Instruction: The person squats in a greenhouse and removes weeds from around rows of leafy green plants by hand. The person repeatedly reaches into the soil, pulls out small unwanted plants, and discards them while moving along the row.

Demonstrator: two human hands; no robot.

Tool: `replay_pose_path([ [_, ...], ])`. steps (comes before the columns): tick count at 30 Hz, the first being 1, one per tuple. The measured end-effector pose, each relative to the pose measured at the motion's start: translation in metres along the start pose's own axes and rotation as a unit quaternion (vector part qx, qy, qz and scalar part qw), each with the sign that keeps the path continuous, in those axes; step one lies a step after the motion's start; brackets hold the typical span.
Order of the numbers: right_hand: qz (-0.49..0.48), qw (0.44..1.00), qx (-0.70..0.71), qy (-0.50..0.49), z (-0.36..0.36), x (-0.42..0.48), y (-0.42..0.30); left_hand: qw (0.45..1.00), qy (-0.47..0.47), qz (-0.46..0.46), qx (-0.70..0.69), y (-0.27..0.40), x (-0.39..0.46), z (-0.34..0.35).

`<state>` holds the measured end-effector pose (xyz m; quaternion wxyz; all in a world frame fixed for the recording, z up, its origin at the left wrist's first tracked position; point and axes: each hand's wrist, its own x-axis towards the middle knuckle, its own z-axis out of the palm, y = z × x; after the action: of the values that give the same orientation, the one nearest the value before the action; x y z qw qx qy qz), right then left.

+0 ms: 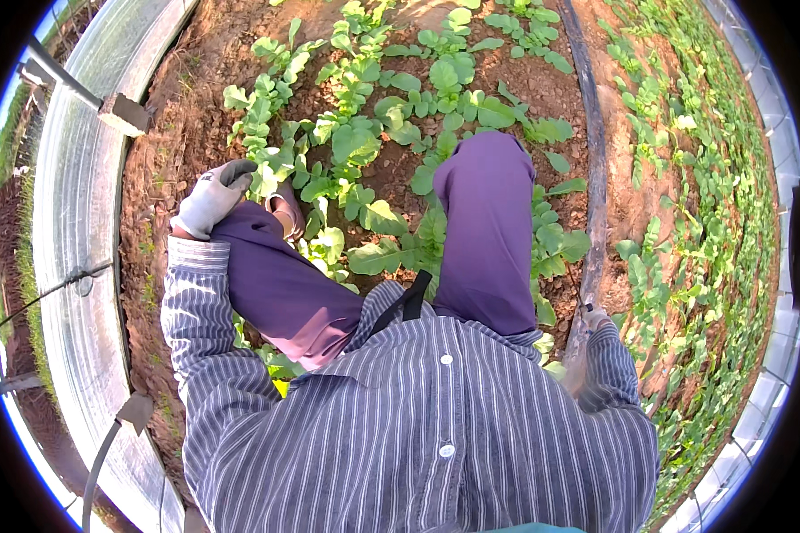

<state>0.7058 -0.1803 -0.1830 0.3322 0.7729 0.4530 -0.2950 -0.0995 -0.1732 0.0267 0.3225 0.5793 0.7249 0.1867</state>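
Observation:
My left hand (215, 194), in a white glove with grey fingertips, rests by my bent left knee in purple trousers (273, 266). Leafy green seedlings (355, 143) grow beside it and between my legs. At the right, my right hand (597, 318) is low beside my hip, near a dark drip hose (593, 166). A thin dark thing shows at its fingers, too small to name; whether the hand grips it cannot be told. The left hand's fingers are curled and partly hidden, and no object shows in them.
Clear plastic sheeting (83, 220) on a low board edge runs along the left, with metal poles (67, 73) and blocks (125, 114). A dense bed of green plants (713, 200) lies to the right. My sandalled foot (287, 210) stands among the seedlings.

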Motion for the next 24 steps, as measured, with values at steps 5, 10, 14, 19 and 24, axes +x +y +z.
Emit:
replay_pose_path([
  [5,-0.017,0.989,-0.143,0.042,-0.004,-0.022,-0.009,0.999,0.042,0.029,-0.018,-0.010,-0.021,-0.002],
  [10,-0.004,0.988,-0.139,0.068,-0.012,-0.033,-0.064,0.993,0.076,0.077,0.043,-0.007,-0.033,-0.009],
  [14,-0.011,0.976,-0.192,0.106,-0.013,-0.043,-0.090,0.988,0.117,0.098,0.030,-0.017,-0.038,-0.013],
  [19,-0.017,0.972,-0.204,0.117,-0.018,-0.049,-0.118,0.990,0.113,0.067,0.054,-0.015,-0.044,-0.018],
  [24,0.001,0.976,-0.185,0.113,-0.017,-0.056,-0.121,0.989,0.100,0.098,0.054,-0.018,-0.030,-0.010],
])
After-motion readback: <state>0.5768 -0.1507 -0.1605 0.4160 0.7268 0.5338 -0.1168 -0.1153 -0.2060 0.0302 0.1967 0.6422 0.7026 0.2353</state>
